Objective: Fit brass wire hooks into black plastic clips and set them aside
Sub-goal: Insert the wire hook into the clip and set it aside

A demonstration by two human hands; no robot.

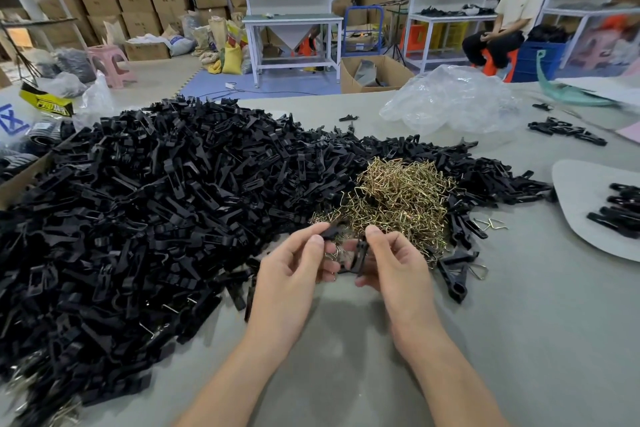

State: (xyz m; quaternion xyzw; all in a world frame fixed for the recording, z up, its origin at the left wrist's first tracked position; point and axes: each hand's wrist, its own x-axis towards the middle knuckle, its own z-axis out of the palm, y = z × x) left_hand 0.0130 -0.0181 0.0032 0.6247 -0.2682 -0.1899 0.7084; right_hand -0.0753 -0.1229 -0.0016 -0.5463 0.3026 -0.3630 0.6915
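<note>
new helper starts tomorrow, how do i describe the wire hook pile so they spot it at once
A huge heap of black clips covers the left and middle of the grey table. On its right end sits a smaller mound of wire hooks. It is the only shiny gold tangle among the matte black plastic.

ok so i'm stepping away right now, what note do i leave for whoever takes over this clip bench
Left hand: pinches a black clip between thumb and forefinger.
Right hand: grips a second black clip.
Brass wire shows between the hands; I cannot tell if a hook is seated.
Supplies: brass hook heap just beyond the hands, loose clip pile to its left and behind it.
Set aside: a few clips on the grey board at right; whether they are fitted is unclear.
Left: nearly all of both heaps.
</note>
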